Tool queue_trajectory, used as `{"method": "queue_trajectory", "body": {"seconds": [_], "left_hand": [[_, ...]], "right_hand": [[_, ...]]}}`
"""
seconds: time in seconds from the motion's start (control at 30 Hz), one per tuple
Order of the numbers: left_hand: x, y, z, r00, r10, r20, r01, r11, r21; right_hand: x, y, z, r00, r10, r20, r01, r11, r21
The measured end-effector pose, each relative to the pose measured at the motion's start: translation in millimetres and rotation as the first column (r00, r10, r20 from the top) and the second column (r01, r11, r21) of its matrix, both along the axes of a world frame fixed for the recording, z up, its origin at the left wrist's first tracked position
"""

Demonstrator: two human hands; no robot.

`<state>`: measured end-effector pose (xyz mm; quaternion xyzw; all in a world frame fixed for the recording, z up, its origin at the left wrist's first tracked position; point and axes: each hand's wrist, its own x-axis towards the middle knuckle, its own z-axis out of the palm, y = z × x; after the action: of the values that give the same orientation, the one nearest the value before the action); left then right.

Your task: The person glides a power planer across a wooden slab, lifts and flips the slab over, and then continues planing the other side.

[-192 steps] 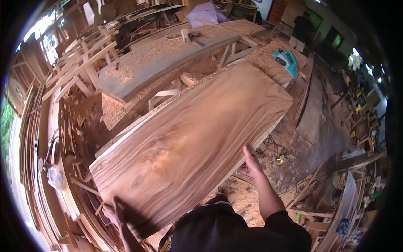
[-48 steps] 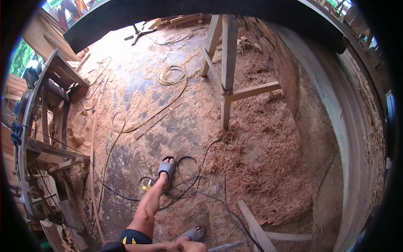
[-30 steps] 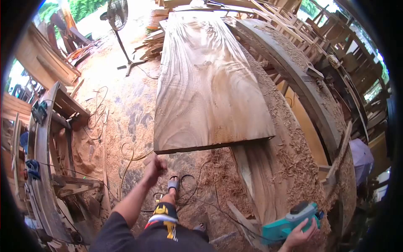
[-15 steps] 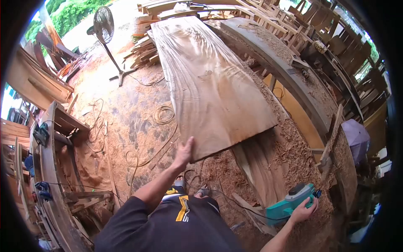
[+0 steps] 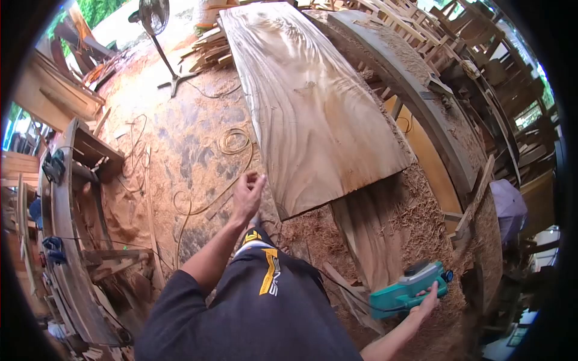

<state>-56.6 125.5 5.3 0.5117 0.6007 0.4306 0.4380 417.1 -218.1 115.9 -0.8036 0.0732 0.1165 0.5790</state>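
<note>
A teal electric hand planer (image 5: 400,292) is in my right hand (image 5: 426,301), low on the right, its dark cord trailing left towards my body. My fingers wrap round its handle. Just left of the near corner of a wide wooden slab (image 5: 325,126) is my left hand (image 5: 248,195), raised with fingers loosely curled and slightly apart, holding nothing I can see. The slab has wavy grain and a rough near end. Under that end, a second, darker board (image 5: 376,234) sticks out towards the planer.
Wood shavings (image 5: 415,210) lie thick on the right. A yellow hose (image 5: 235,141) coils on the dusty floor beside the slab. A standing fan (image 5: 159,48) is at the back left. A long bench with tools (image 5: 63,240) runs along the left; a thick beam (image 5: 415,102) stands right of the slab.
My left hand has come off the slab's near corner and moved slightly left and up. The planer stays in my right hand, a little further left in view. The whole view has shifted.
</note>
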Motion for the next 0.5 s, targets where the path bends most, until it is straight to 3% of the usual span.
{"method": "queue_trajectory", "body": {"seconds": [0.07, 0.17, 0.23, 0.33, 0.37, 0.43, 0.47, 0.5], "left_hand": [[0.2, 4.8, 35.2, 1.000, 0.028, 0.004, -0.028, 0.995, 0.099], [16.2, 17.4, 57.9, 0.963, -0.233, 0.137, 0.211, 0.965, 0.154], [41.8, 16.1, 91.3, 0.903, -0.429, 0.026, 0.409, 0.876, 0.256], [78.9, 15.3, 135.1, 0.685, -0.692, -0.227, 0.719, 0.592, 0.363], [88.3, 17.0, 140.8, 0.601, -0.731, -0.323, 0.785, 0.465, 0.409], [101.1, 17.4, 140.6, 0.546, -0.753, -0.368, 0.817, 0.382, 0.432], [101.0, 21.2, 138.1, 0.525, -0.705, -0.476, 0.837, 0.326, 0.440], [96.9, 24.4, 140.8, 0.482, -0.698, -0.529, 0.875, 0.348, 0.337]], "right_hand": [[-26.8, 15.2, 16.4, 0.990, 0.135, 0.040, -0.134, 0.990, -0.040], [-91.6, 35.3, 50.1, 0.906, 0.406, 0.117, -0.412, 0.910, 0.038], [-118.9, 51.7, 68.2, 0.781, 0.619, 0.082, -0.623, 0.782, 0.027], [-159.7, 88.9, 96.9, 0.618, 0.786, 0.011, -0.786, 0.617, 0.047], [-168.8, 101.8, 102.4, 0.563, 0.827, -0.007, -0.825, 0.562, 0.066], [-179.2, 129.2, 109.7, 0.395, 0.909, -0.134, -0.919, 0.392, -0.045], [-183.9, 142.1, 102.9, 0.320, 0.937, -0.139, -0.946, 0.307, -0.107], [-188.4, 153.2, 94.8, 0.244, 0.958, -0.150, -0.961, 0.218, -0.168]]}}
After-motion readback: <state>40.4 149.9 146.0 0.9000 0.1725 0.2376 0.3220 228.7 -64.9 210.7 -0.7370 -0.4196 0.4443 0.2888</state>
